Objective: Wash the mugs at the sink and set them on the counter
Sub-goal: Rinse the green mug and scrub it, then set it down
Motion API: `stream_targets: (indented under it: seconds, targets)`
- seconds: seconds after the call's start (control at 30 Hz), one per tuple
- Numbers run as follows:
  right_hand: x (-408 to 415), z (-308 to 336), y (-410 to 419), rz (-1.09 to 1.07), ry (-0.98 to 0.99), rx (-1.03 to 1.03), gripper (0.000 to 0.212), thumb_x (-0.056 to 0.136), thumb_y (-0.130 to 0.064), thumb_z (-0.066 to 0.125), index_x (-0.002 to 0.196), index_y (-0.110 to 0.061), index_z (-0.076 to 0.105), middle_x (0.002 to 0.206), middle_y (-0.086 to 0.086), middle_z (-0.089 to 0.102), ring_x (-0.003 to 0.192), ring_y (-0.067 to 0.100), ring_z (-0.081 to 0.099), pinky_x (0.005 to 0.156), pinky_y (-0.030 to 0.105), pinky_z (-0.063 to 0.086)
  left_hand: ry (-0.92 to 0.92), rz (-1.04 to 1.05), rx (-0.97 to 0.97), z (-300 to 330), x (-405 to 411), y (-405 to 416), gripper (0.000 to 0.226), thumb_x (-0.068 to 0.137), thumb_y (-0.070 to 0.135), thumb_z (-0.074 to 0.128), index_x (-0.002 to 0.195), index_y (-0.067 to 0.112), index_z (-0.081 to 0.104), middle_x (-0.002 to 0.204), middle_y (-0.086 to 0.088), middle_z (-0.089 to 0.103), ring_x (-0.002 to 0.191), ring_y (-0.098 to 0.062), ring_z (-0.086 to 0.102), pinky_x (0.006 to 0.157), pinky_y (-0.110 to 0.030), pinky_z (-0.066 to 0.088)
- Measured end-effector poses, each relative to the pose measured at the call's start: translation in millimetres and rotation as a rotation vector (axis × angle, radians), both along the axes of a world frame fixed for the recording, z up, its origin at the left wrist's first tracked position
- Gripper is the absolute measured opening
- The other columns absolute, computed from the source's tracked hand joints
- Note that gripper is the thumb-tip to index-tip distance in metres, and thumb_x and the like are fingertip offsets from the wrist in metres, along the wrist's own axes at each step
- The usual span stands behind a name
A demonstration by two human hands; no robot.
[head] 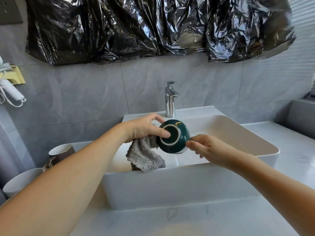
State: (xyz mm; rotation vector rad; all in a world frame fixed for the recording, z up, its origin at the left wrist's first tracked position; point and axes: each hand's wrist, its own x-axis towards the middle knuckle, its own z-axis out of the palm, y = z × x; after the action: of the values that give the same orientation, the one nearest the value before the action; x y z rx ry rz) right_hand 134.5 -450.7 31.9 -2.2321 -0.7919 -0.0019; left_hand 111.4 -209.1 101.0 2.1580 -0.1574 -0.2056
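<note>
Over the white sink (265, 147), a green mug (173, 136), tipped with its round bottom toward the camera and its white ring showing. On its left side, the left hand (143, 129), thumb pressed on the mug's bottom, other fingers curled round the far side and holding a gray cloth (144, 155) against the mug. Cloth hanging down from that hand into the sink, one corner draped near the front wall. On the mug's right side, the right hand (206, 147), fingers curled and pinching the mug at its lower right edge, maybe at the handle, though too hidden to tell. Mug up in the air between both hands, not touching the sink. Behind the mug, a shiny tap (170, 99) standing on the back rim of the sink, no water seen coming out. To the left of the sink, on the gray desk (289, 150), a brown mug (62, 153) with a white inside, standing upright, handle toward the camera. Nearer and further left, a white mug (20, 182), upright too, partly hidden by the left arm. Both well apart from the green mug. On the wall above, crinkly black plastic (153, 26) stretched wide over gray tiles. At the far left edge, a white thing with a cord (12, 92) hanging on the wall.
</note>
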Motion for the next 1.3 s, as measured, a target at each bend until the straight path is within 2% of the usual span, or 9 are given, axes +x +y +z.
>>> stream_targets:
  seconds: [0.07,0.17,0.33,0.6,0.77,0.87,1.03,1.13,1.3]
  targets:
    - [3.7,-0.4,0.5,-0.059,0.089,0.133,0.033,0.102,-0.033,0.050,0.073,-0.022,0.061,0.077,0.003,0.057,0.066,0.014,0.052,0.066,0.030,0.048,-0.198,0.127,-0.050,-2.8,1.8,-8.6,0.038,0.072,0.036,0.070,0.096,0.017,0.048,0.079,-0.011,0.060,0.071,-0.023,0.056,0.072,-0.036,0.044]
    - [7.3,-0.5,-0.5,-0.062,0.132,0.211,0.033,0.104,-0.029,0.047,0.079,-0.015,0.065,0.079,0.004,0.059,0.067,0.015,0.053,0.063,0.029,0.048,-0.521,0.163,-0.122,-7.3,-2.1,-28.3,0.016,0.076,0.025,0.055,0.083,0.014,0.046,0.072,0.000,0.047,0.066,-0.013,0.045,0.065,-0.028,0.039]
    - [7.2,-0.4,-1.3,-0.059,0.142,0.194,0.037,0.103,-0.029,0.048,0.081,-0.005,0.065,0.076,0.004,0.058,0.063,0.014,0.052,0.060,0.025,0.049,-0.897,0.041,0.274,-15.5,-1.0,-42.3,0.006,0.093,0.017,0.063,0.099,0.017,0.062,0.097,0.006,0.061,0.088,-0.006,0.054,0.069,-0.010,0.037]
    - [7.4,2.6,-7.2,-0.107,0.202,0.399,0.040,0.103,-0.028,0.049,0.088,0.005,0.065,0.072,0.008,0.055,0.066,0.020,0.050,0.061,0.031,0.045,-0.784,0.274,0.194,-13.4,5.6,-52.1,0.007,0.095,0.015,0.060,0.099,0.020,0.060,0.097,0.006,0.062,0.092,-0.014,0.056,0.071,-0.017,0.041]
    - [8.3,3.8,-9.4,-0.123,0.213,0.487,0.047,0.104,-0.029,0.046,0.094,0.014,0.062,0.074,0.012,0.055,0.063,0.020,0.049,0.057,0.027,0.043,-0.684,0.389,0.058,-27.5,0.8,-51.5,0.015,0.095,0.007,0.057,0.097,0.022,0.058,0.093,0.014,0.057,0.088,-0.005,0.055,0.064,-0.001,0.037]
    - [8.7,3.7,-9.6,-0.130,0.206,0.483,0.046,0.104,-0.031,0.046,0.087,0.008,0.061,0.073,0.011,0.055,0.064,0.020,0.049,0.057,0.027,0.043,-0.914,0.291,0.111,-39.4,-7.7,-54.9,0.017,0.088,0.001,0.064,0.088,0.018,0.065,0.096,0.005,0.063,0.087,-0.001,0.057,0.075,-0.001,0.037]
    - [10.1,1.7,-7.7,-0.138,0.182,0.420,0.039,0.104,-0.033,0.047,0.075,-0.009,0.055,0.071,0.008,0.055,0.064,0.020,0.049,0.060,0.031,0.043,-1.123,0.074,0.337,-49.4,-10.4,-57.4,0.014,0.082,-0.006,0.068,0.090,0.005,0.072,0.097,-0.004,0.064,0.093,-0.018,0.061,0.085,-0.027,0.050]
    - [10.3,-0.7,-3.8,-0.147,0.165,0.368,0.040,0.103,-0.033,0.048,0.069,-0.014,0.056,0.070,0.005,0.056,0.064,0.020,0.049,0.061,0.032,0.043,-1.232,-0.146,0.533,-40.8,-5.3,-62.9,0.016,0.084,-0.007,0.065,0.090,0.005,0.074,0.098,-0.005,0.067,0.091,-0.023,0.057,0.084,-0.030,0.048]
    - [12.0,-3.7,-2.6,-0.154,0.125,0.312,0.037,0.101,-0.037,0.051,0.073,-0.014,0.058,0.072,0.002,0.056,0.065,0.017,0.049,0.063,0.030,0.044,-1.136,-0.226,0.620,-0.7,11.6,-87.1,0.019,0.079,0.001,0.059,0.083,0.009,0.076,0.090,-0.003,0.072,0.080,-0.027,0.056,0.079,-0.030,0.043]
